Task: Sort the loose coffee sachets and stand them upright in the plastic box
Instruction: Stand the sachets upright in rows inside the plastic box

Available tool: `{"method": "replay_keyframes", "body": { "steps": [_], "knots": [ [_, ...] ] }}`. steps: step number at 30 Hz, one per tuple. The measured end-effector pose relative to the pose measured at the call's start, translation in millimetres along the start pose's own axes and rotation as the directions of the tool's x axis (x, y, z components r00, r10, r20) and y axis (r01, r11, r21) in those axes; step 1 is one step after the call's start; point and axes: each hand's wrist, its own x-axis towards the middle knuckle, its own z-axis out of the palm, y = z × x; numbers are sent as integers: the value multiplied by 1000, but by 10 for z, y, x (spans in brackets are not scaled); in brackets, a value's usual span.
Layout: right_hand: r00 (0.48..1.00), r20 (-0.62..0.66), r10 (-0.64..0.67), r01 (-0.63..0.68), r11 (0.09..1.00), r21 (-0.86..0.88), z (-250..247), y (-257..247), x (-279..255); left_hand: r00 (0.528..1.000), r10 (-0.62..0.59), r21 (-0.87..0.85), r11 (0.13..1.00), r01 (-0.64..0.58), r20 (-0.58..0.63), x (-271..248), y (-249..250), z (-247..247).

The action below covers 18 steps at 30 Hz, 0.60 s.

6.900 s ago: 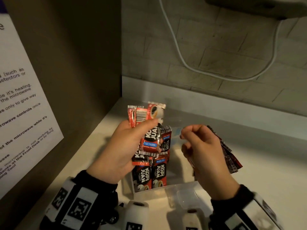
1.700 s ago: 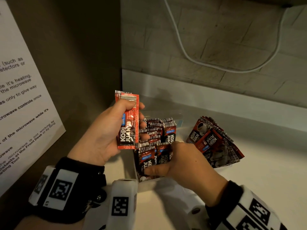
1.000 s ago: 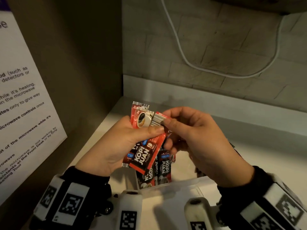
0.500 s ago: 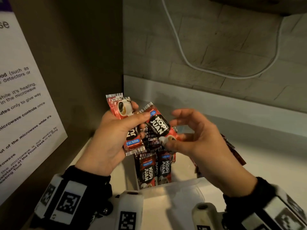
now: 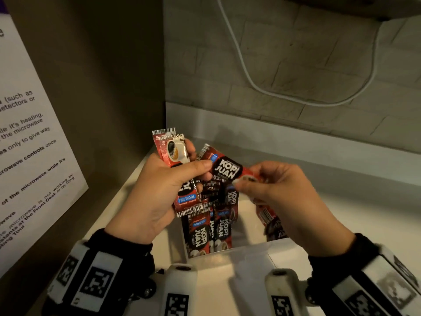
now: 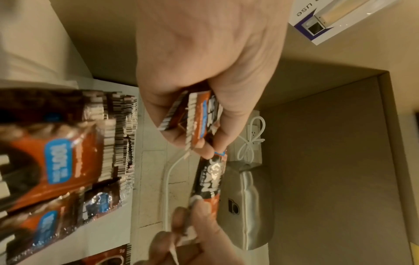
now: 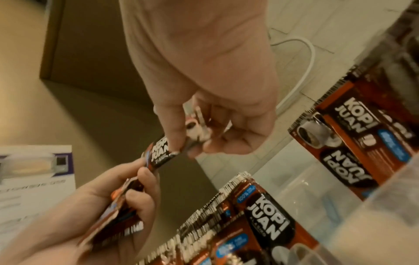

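Observation:
My left hand (image 5: pixel 196 163) grips a small stack of red-and-black Kopi Juan sachets (image 5: pixel 173 151), held upright above the box. My right hand (image 5: pixel 247 179) pinches a single sachet (image 5: pixel 226 169) by its cup end, holding it slanted between the hands. Its far end touches my left thumb. The wrist views show the same sachet (image 6: pixel 211 175) (image 7: pixel 162 150) spanning both hands. Below, the clear plastic box (image 5: pixel 237 248) holds a row of upright sachets (image 5: pixel 209 226). A loose pile of sachets (image 5: pixel 273 226) lies right of the box, mostly hidden by my right hand.
The box stands on a white counter (image 5: pixel 341 213) in a corner. A printed notice (image 5: pixel 27 167) hangs on the left side wall. A white cable (image 5: pixel 262 87) loops across the brick back wall under an appliance (image 5: pixel 364 5).
My right hand came up from the box, drew one sachet from the left hand's stack and turned it sideways. In the last half second both hands barely moved.

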Motion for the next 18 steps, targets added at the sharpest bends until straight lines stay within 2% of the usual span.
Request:
{"method": "replay_keyframes", "body": {
  "steps": [2, 4, 5, 7, 9, 11, 12, 14, 16, 18],
  "knots": [
    [996, -92, -7, 21, 989, 148, -34, -6, 12, 1000, -2, 23, 1000, 2, 3, 0, -14, -4],
    [992, -128, -16, 37, 985, 166, -39, -17, 14, 1000, 0, 45, 999, 0, 4, -4, -25, 7],
    [990, -135, -30, 45, 993, 107, -32, -10, 16, 1000, 6, 51, 999, -6, 6, -3, -30, 9],
    [988, -125, -95, 78, 988, -137, -23, 17, 19, 999, 13, 69, 998, -15, 35, -10, -29, 15],
    [993, -41, -112, 89, 927, -364, -1, 15, 9, 997, 0, 108, 994, -8, 76, -26, -31, 33],
    [998, 54, -38, 55, 934, -354, 8, 14, 3, 996, -29, 116, 993, 19, 82, -39, -42, 57],
    [999, 54, -6, 23, 951, -309, -4, 26, 8, 997, -49, 102, 994, 43, 59, -33, -42, 63],
    [998, -54, 20, -33, 965, -259, -50, 111, 49, 995, -96, 47, 994, 97, -36, 4, -26, 48],
    [985, -163, 53, -100, 950, -296, -93, 233, 111, 985, -112, -14, 994, 111, -135, 51, 7, -3],
    [972, -188, 139, -200, 911, -360, -91, 347, 161, 978, -111, -31, 994, 107, -179, 79, 30, -57]
  ]
}}
